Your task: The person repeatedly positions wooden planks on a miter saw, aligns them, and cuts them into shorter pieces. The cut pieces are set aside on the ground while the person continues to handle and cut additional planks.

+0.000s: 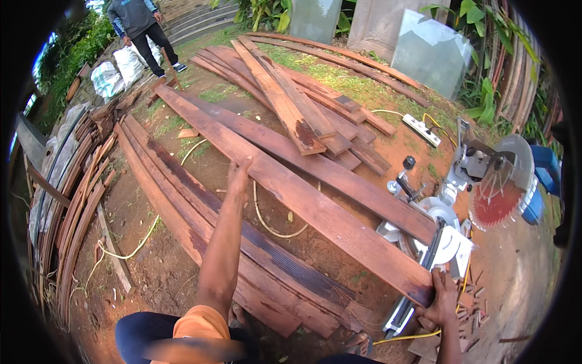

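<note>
A long reddish-brown wooden plank (309, 209) runs from the far left down to the near right. My left hand (240, 170) grips its near edge partway along, fingers closed round it. At the plank's near right end, my right hand (441, 298) holds the cut end, the thumb side against the wood. That end lies over the base of a miter saw (448, 246), whose round red blade (498, 197) is raised to the right behind a clear guard. Just behind, a second plank (339, 176) lies roughly alongside, its right end on the saw.
Stacked planks (282, 97) lie at the back, and more boards (182, 200) lie to the left. A white power strip (421, 130) and a yellowish cord (262, 212) rest on the soil. Glass panes (430, 54) lean behind. Another person (142, 30) stands far left. Wood offcuts (476, 303) lie near the saw.
</note>
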Tool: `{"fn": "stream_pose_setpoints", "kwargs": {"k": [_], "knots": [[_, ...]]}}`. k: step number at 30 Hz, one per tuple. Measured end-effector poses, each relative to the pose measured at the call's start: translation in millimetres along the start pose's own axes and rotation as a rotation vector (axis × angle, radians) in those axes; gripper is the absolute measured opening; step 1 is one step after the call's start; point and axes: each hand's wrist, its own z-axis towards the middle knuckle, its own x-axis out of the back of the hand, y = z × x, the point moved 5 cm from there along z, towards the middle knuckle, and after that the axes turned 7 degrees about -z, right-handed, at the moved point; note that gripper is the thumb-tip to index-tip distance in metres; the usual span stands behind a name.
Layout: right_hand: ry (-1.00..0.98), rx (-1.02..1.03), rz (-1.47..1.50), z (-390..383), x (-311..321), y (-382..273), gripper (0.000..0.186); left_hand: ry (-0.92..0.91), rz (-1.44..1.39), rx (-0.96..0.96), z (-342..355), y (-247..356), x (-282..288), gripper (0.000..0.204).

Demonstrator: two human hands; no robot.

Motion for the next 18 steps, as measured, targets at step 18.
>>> {"fn": "stream_pose_setpoints", "kwargs": {"k": [18], "knots": [[0.248,-0.106,0.11,116.9,-87.6,73.0,0.085,-1.323,1.422,-0.663,-180.6,-141.8,-283.5,0.134]]}}
